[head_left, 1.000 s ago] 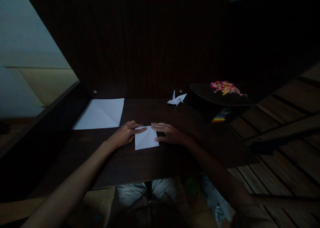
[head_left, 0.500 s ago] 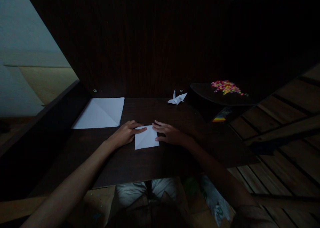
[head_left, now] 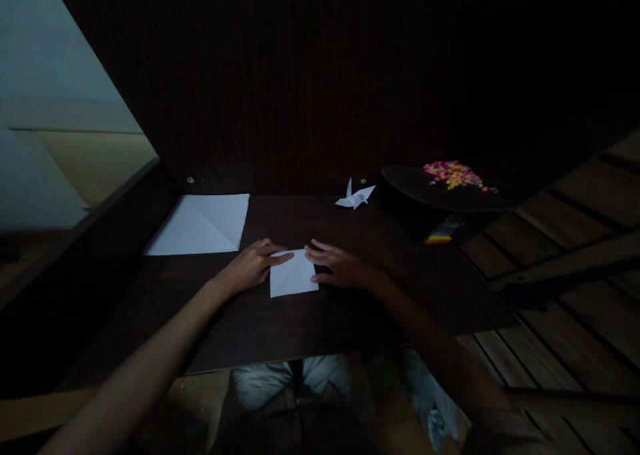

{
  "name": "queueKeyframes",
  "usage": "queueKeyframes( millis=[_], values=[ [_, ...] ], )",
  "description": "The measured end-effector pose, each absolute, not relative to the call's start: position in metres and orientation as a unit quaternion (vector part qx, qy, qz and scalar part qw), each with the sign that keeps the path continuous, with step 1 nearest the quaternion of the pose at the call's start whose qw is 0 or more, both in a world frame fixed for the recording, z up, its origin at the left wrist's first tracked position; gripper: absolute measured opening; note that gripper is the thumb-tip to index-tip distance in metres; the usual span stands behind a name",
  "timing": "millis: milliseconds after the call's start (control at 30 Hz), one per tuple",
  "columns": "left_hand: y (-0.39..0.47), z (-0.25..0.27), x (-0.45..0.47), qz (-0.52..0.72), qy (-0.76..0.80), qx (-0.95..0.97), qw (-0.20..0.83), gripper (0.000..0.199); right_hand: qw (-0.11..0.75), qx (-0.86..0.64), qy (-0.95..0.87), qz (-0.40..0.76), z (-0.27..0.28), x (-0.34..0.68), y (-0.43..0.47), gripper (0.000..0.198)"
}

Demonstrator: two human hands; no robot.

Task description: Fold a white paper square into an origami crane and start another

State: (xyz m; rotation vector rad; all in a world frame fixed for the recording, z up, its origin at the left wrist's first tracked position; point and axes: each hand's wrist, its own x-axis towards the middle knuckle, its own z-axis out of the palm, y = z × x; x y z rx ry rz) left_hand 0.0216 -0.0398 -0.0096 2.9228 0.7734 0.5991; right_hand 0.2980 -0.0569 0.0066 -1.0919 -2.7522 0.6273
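A small white paper square point(head_left: 292, 280) with a faint diagonal crease lies flat on the dark wooden desk point(head_left: 240, 338). My left hand point(head_left: 255, 263) rests at its upper left, the index finger stretched onto the paper and the other fingers partly curled. On the right edge, my right hand point(head_left: 337, 266) touches the sheet with spread fingertips, thumb low and fingers near the top corner. Neither hand grips the paper. Beyond them, close to the back panel, stands a folded white paper crane point(head_left: 355, 196).
At the back left lies a stack of larger white sheets point(head_left: 200, 223), the top one creased. Colourful small pieces point(head_left: 456, 175) are heaped on a rounded shelf point(head_left: 415, 185) at the right. Under it sits something with a yellow edge point(head_left: 439, 239). A raised side board point(head_left: 90, 235) bounds the left.
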Motion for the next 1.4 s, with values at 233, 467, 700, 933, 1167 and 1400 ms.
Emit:
queueKeyframes(
  millis=[233, 467, 700, 933, 1167, 1400],
  values=[
    [-0.039, -0.012, 0.021, 0.195, 0.251, 0.948, 0.029, 0.062, 0.047, -0.364, -0.907, 0.207, 0.006, 0.299, -0.058, 0.067],
    [-0.039, -0.011, 0.021, 0.188, 0.250, 0.949, 0.023, 0.062, 0.015, -0.369, -0.910, 0.188, 0.011, 0.299, -0.059, 0.071],
    [-0.041, -0.008, 0.021, 0.170, 0.256, 0.952, 0.010, 0.058, -0.009, -0.401, -0.913, 0.076, 0.019, 0.285, -0.079, 0.043],
    [-0.042, -0.006, 0.021, 0.166, 0.254, 0.953, 0.000, 0.055, -0.008, -0.416, -0.909, 0.033, 0.020, 0.279, -0.085, 0.033],
    [-0.041, -0.007, 0.021, 0.164, 0.248, 0.955, -0.008, 0.056, -0.004, -0.421, -0.906, 0.041, 0.021, 0.276, -0.082, 0.052],
    [-0.042, -0.005, 0.021, 0.157, 0.251, 0.955, -0.016, 0.056, -0.041, -0.428, -0.900, 0.071, 0.023, 0.273, -0.072, 0.066]
  ],
)
